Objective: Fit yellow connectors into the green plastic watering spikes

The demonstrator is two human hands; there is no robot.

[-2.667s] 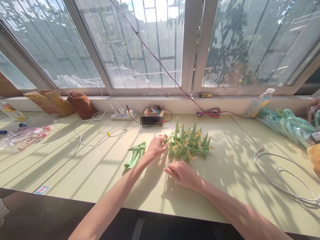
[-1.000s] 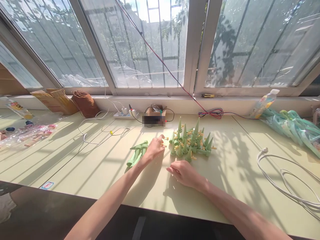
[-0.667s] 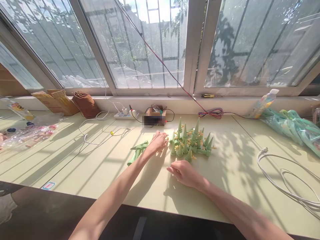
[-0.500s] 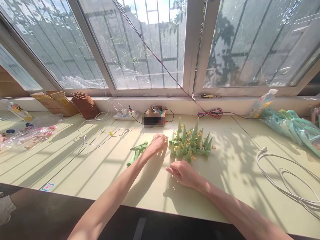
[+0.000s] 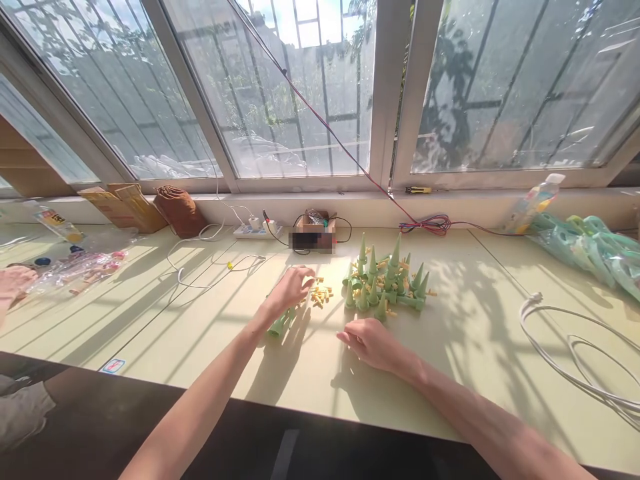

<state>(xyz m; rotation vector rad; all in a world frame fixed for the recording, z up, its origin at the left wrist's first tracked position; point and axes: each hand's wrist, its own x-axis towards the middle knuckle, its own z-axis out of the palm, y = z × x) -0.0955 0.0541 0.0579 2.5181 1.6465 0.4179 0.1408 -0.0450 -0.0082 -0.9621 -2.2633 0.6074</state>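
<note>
My left hand (image 5: 291,291) hovers over several green cylinder-like pieces (image 5: 277,327), partly covering them. Its fingers are bent but apart, with nothing visible between them. Just right of its fingertips lies a small heap of yellow pegs (image 5: 323,295). My right hand (image 5: 369,341) rests low over the table, fingers curled and thumb pressed to them; whatever may be inside is hidden. Beyond it stands a cluster of green cone-topped pieces (image 5: 373,293), with yellow pegs sticking out of several of them.
White cable coils (image 5: 575,353) lie to the right, near bagged teal items (image 5: 590,247). At the back are a power strip (image 5: 257,230), a small box (image 5: 316,230) and a brown pouch (image 5: 179,212). Another person's hand (image 5: 15,283) is at far left, beside plastic-bagged pieces (image 5: 83,270).
My left hand has moved left, off the yellow pegs, which now show, and over the green pieces. My right hand has stayed almost still. Another person's hand shows more at far left.
</note>
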